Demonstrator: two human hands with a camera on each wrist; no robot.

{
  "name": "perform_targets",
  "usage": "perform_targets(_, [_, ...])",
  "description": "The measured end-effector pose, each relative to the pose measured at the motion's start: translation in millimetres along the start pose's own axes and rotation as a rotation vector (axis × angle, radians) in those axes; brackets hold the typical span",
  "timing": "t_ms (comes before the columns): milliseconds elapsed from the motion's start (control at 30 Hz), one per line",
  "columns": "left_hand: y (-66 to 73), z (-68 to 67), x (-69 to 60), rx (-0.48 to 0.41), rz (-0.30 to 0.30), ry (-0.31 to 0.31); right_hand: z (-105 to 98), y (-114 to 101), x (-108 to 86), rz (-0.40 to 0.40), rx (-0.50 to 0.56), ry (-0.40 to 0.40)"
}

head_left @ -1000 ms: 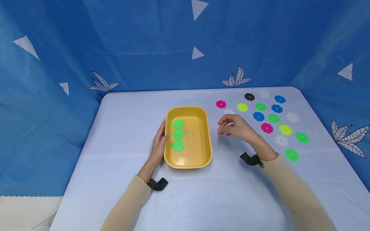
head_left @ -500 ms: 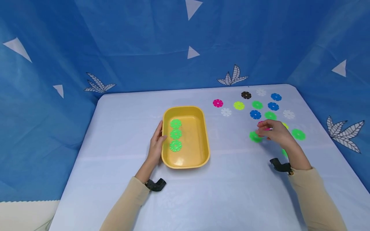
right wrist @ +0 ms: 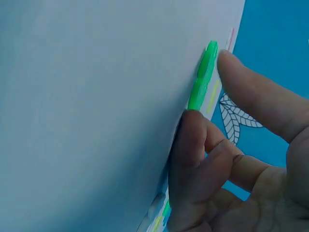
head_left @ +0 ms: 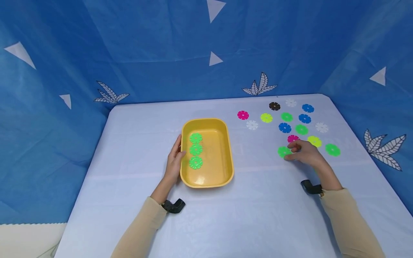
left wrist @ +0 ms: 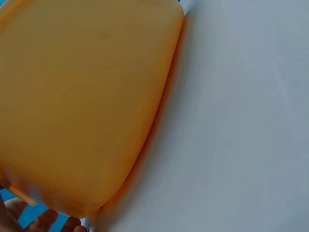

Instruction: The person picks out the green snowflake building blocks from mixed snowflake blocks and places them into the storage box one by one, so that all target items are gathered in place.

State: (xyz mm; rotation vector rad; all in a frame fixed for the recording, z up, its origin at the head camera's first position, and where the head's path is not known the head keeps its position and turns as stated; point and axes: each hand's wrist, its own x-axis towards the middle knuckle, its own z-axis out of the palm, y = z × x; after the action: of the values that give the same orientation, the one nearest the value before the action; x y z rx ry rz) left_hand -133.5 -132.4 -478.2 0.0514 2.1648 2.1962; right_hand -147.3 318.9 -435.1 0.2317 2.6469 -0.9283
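My left hand (head_left: pixel 173 163) holds the left wall of a yellow tray (head_left: pixel 229 154), thumb over the rim and fingers outside. Below in the left wrist view, its fingertips (left wrist: pixel 46 220) lie against the tray's outer end. Three green notched plastic discs stand in a column inside the tray, among them the middle disc (head_left: pixel 195 149). Over on the right, my right hand (head_left: pixel 304 152) is at a green notched disc (head_left: pixel 283 152) lying on the table. In the right wrist view a fingertip meets that disc's edge (right wrist: pixel 203 77), while the thumb stands slightly apart from it.
Several notched discs lie scattered at the table's right: a pink disc (head_left: pixel 243 115), a brown disc (head_left: pixel 274 106), a blue disc (head_left: pixel 285 127), a yellow disc (head_left: pixel 314 141), a white disc (head_left: pixel 322 127). A blue curtain (head_left: pixel 161 53) hangs behind the white-covered table (head_left: pixel 135 143).
My right hand has moved right from beside the tray to the green disc, and its thumb and fingers have spread around it. The left hand keeps its hold on the tray.
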Motion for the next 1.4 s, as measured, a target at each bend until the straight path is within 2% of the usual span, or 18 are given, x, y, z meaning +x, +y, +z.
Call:
perform_targets(433, [-0.4,-1.7,-0.2,-0.026,0.005,-0.011,1,-4,3.9,-0.041,-0.041,0.035])
perform_targets(800, [-1.0,-1.3,1.1,-0.024,0.011,-0.015,-14,-19,-1.9,-0.064,0.053,-0.003])
perform_targets(933, [-0.6,-1.6,0.9,-0.020,0.013,-0.017,-13,-33,-1.7,-0.092,0.101,-0.006])
perform_targets(1067, [-0.7,-1.4,0.5,-0.012,0.015,-0.013,-5,-57,-3.4,-0.139,0.167,-0.053])
perform_targets(1233, [-1.7,-0.8,0.8,-0.014,0.020,-0.014,13,-92,-5.9,-0.190,0.204,-0.088])
perform_targets(1400, [-0.8,0.1,0.6,-0.012,0.027,-0.012,35,-127,-6.9,-0.283,0.225,-0.094])
